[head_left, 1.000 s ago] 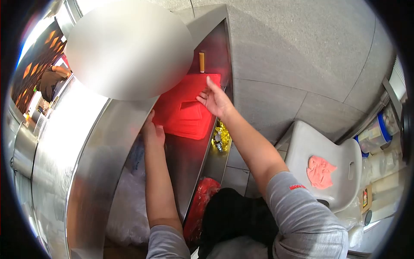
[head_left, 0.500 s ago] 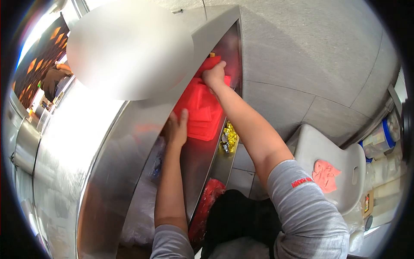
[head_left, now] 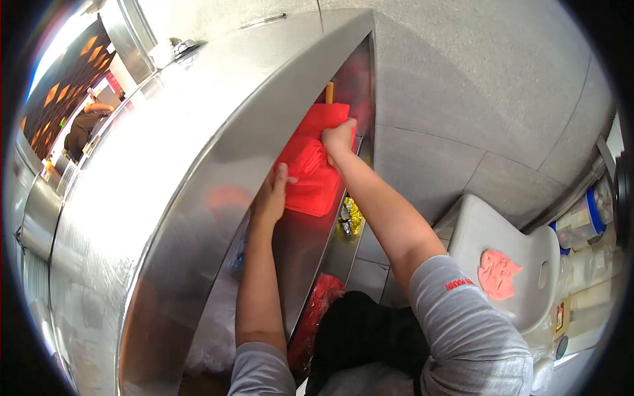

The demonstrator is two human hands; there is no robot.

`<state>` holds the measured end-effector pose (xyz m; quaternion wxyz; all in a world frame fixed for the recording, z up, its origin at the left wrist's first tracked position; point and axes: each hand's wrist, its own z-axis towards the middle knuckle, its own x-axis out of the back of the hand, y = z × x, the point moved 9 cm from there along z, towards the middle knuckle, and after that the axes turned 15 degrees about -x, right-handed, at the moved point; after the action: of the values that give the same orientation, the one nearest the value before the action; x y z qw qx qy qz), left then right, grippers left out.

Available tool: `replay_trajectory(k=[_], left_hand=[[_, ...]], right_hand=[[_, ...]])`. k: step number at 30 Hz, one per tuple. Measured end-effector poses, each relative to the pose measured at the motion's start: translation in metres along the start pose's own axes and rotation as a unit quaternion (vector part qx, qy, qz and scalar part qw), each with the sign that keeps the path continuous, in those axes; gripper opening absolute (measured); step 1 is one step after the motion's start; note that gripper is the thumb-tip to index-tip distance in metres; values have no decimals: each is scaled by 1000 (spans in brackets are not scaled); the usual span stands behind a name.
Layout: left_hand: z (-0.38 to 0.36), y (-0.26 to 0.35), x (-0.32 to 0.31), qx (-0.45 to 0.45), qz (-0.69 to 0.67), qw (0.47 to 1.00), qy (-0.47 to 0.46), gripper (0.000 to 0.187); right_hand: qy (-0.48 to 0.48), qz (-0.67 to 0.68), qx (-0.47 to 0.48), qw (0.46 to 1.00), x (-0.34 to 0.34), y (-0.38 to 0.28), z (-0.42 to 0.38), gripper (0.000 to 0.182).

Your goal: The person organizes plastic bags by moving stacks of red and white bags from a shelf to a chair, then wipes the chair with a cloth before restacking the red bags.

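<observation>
A stack of folded red fabric pieces [head_left: 309, 191], possibly bags, lies on a steel shelf [head_left: 300, 244] under the counter. My right hand [head_left: 339, 140] is closed on the right edge of the upper red fabric [head_left: 323, 117], its fingers curled around it. At the stack's left side, my left hand [head_left: 272, 191] holds the edge, thumb raised and one fingertip showing on the red. The counter edge partly hides its other fingers. Just beyond the stack stands a narrow yellow-orange item [head_left: 329, 92].
The steel counter [head_left: 191, 178] overhangs the shelf on the left. Gold foil [head_left: 351, 216] and a red plastic-wrapped pack [head_left: 320, 297] lie lower down. A grey stool [head_left: 522, 231] bears a pink cloth [head_left: 497, 273]. Blue-lidded containers [head_left: 584, 221] stand at right. A person [head_left: 82, 129] is far left.
The upper red fabric now lies flatter and wider over the stack. My right hand has moved slightly toward me and right. My left hand stays by the stack's left side.
</observation>
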<state>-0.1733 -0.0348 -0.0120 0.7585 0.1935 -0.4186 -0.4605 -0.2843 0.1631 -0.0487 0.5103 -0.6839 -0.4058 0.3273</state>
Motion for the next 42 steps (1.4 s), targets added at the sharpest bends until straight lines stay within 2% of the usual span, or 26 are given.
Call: replay_trajectory(k=[1, 3, 4, 5, 8, 9, 11, 14, 15, 17, 18, 20, 21, 22, 24, 27, 29, 30, 31, 32, 34, 35, 37, 39, 42], left_hand=[[-1, 4, 6, 42, -55, 998, 10, 70], [-2, -7, 20, 115, -9, 993, -24, 63], [-3, -13, 22, 150, 12, 988, -41, 61], [-5, -11, 25, 147, 51, 988, -26, 56], [-11, 9, 16, 158, 109, 973, -125, 57], [-9, 13, 14, 145, 127, 974, -120, 57], [-5, 20, 10, 119, 164, 973, -111, 58], [1, 19, 0, 31, 316, 942, -107, 59], [0, 18, -3, 57, 322, 935, -133, 60], [-4, 18, -6, 110, 335, 917, -188, 62], [-4, 18, -3, 106, 345, 914, -187, 61], [-3, 14, 3, 98, 360, 908, -189, 58], [-3, 34, 9, 106, 390, 897, -177, 56], [-1, 42, 10, 99, 432, 878, -182, 57], [3, 68, 5, 72, 445, 882, -140, 59], [-1, 92, -39, -143, 382, 905, -117, 59], [-21, 66, -77, -190, 428, 870, -155, 58], [-27, 60, -92, -215, 452, 849, -170, 57], [-28, 73, -93, -243, 468, 837, -148, 57], [-27, 89, -93, -257, 462, 839, -127, 59], [-26, 126, -97, -287, 452, 840, -89, 61], [-26, 143, -103, -310, 433, 844, -64, 52], [-31, 152, -135, -316, 348, 877, -98, 49], [-40, 155, -172, -330, 274, 896, -117, 43], [-65, 101, -231, -247, 229, 927, -164, 40]], right_hand=[[5, -7, 20, 1000, 0, 0, -3, 54], [17, -21, 59, 998, 1, 3, -8, 56], [26, -36, 48, 998, 1, 9, -7, 56], [36, -50, 36, 997, 2, 14, -7, 57], [54, -70, 16, 996, 11, 8, -11, 56], [57, -75, 15, 995, 15, 2, -12, 56], [69, -89, 74, 991, 23, -18, -12, 56], [72, -130, 141, 979, 31, -33, 4, 58], [69, -147, 156, 974, 31, -31, 11, 59], [43, -195, 152, 968, 26, -19, 26, 60], [32, -218, 148, 964, 28, -14, 30, 61], [-39, -172, 88, 980, 39, -6, 23, 65], [-72, -148, 57, 985, 48, -4, 15, 67], [-72, -176, 98, 977, 66, -11, 4, 68], [-74, -230, 176, 954, 121, -18, -20, 69], [-121, -349, 193, 909, 222, 0, -52, 51], [-116, -434, 158, 879, 299, 24, -72, 37], [-94, -413, 233, 875, 340, 31, -87, 34], [-48, -499, 202, 842, 383, 49, -93, 32], [-4, -550, 119, 827, 423, 65, -101, 29], [49, -610, 72, 788, 483, 107, -121, 39], [85, -620, 83, 775, 493, 126, -134, 44], [167, -637, 107, 745, 509, 155, -150, 53], [176, -616, 88, 763, 514, 164, -151, 58], [188, -592, 83, 779, 514, 163, -153, 57]])
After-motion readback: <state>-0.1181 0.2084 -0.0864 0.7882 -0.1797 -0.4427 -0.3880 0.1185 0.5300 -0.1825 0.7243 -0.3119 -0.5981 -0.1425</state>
